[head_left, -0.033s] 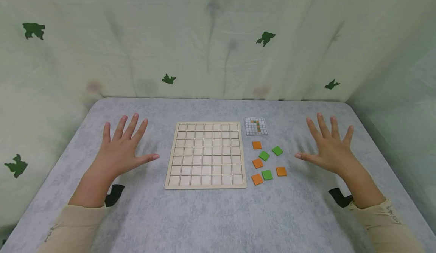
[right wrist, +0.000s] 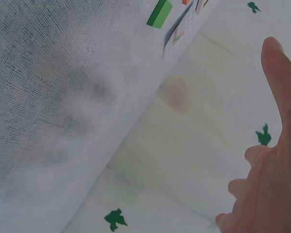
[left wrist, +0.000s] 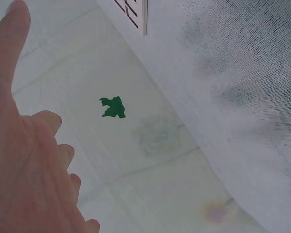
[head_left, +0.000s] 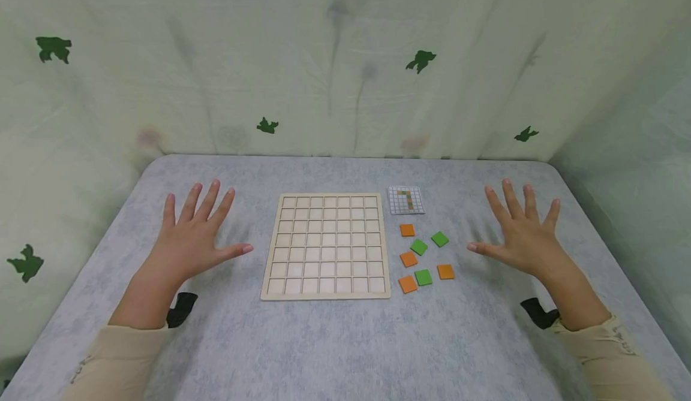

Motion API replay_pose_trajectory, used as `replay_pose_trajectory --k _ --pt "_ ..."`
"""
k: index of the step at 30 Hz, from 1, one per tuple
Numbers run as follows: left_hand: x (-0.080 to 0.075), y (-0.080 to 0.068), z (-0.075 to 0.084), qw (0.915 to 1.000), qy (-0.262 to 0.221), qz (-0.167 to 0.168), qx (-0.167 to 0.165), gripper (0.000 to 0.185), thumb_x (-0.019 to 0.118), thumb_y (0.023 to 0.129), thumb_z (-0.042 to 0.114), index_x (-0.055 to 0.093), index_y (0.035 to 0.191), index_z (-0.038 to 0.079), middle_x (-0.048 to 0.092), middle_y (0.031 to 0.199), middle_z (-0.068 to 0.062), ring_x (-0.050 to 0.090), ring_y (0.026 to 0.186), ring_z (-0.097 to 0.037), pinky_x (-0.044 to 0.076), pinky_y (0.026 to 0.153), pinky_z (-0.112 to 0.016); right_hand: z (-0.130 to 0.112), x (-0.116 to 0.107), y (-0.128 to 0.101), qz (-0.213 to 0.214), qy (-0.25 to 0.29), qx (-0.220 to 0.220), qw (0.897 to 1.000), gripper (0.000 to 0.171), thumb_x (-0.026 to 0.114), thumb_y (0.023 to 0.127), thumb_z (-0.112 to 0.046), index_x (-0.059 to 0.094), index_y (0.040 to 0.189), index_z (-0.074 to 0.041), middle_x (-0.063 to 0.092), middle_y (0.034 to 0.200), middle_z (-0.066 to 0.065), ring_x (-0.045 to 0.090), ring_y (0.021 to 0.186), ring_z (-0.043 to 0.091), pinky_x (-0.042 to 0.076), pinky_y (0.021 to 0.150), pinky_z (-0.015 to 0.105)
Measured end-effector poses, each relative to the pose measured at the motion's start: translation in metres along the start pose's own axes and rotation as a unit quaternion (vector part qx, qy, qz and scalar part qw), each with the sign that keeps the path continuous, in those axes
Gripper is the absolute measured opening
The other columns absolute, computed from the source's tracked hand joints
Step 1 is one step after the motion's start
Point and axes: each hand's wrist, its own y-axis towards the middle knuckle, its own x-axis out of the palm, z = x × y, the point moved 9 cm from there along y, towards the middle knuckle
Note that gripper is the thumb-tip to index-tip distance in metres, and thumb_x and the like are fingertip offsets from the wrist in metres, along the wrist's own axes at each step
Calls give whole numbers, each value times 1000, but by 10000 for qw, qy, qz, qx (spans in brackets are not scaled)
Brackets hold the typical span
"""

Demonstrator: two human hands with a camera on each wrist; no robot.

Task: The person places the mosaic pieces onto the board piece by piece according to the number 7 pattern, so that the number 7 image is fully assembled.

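Observation:
My left hand (head_left: 189, 239) hovers over the table to the left of a wooden grid board (head_left: 326, 297), fingers spread and straight. Mirroring it, my right hand (head_left: 526, 242) hangs over the table to the right of some loose square tiles, also spread, holding nothing. Several orange tiles (head_left: 445, 271) and three green tiles (head_left: 439, 239) lie scattered between the board and that hand. Behind them is a small card (head_left: 406, 200) printed with a grid and an orange-and-green pattern. The right wrist view shows one green tile (right wrist: 159, 13) near the card's edge.
A grey cloth-like surface covers the table (head_left: 335, 347). Behind and at both sides hang pale curtains (head_left: 302, 59) with dark green bird-like shapes. Black straps (head_left: 182, 309) sit at both wrists, below the beige sleeves.

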Motion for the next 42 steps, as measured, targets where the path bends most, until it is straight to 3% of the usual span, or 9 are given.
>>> replay_pose_trajectory --k 7,23,26,29,33,37,42 --pt "1 0 1 10000 -11 -11 0 101 42 75 74 4 146 13 -9 149 -11 -15 132 -32 -21 95 -53 -5 -3 1 64 -13 -50 10000 107 52 72 -71 -7 145 -19 -14 147 15 -26 126 35 -25 84 62" --pt "-3 3 4 9998 -16 64 162 102 44 75 73 2 146 15 -10 149 -9 -17 132 -29 -18 97 -52 -11 -10 3 319 -82 -263 9991 109 56 70 -70 -5 146 -20 -16 148 10 -25 128 30 -23 90 57" --pt "-4 3 7 9992 -113 214 304 101 48 76 69 0 146 15 -9 149 -8 -17 132 -28 -14 99 -53 -15 -11 3 445 87 -463 9979 111 60 69 -67 -4 146 -19 -13 148 10 -23 129 31 -20 92 58" --pt "-3 3 11 9974 -240 432 532 101 53 76 65 0 146 15 -7 150 -8 -11 133 -31 -7 101 -54 -21 -11 2 588 603 -801 9932 112 68 69 -58 -1 146 -17 -8 149 13 -16 131 36 -13 96 59" --pt "4 4 19 9914 -805 682 776 101 61 76 57 2 146 13 -2 150 -9 0 134 -34 3 102 -55 -30 -5 -1 603 1542 -1191 9790 112 79 65 -41 5 146 -14 0 149 15 -5 132 39 0 98 62" --pt "14 6 25 9766 -1795 794 877 104 69 73 48 4 146 12 4 149 -10 5 133 -35 11 101 -55 -37 10 -5 259 2420 -1264 9616 112 82 63 -33 9 146 -14 8 148 14 6 132 38 15 95 63" --pt "33 9 30 9532 -2896 468 725 107 74 71 43 3 146 15 5 149 -9 7 133 -33 14 100 -55 -42 40 -13 -514 3155 -991 9423 104 80 66 -32 15 146 -16 17 146 15 18 130 37 23 96 57"
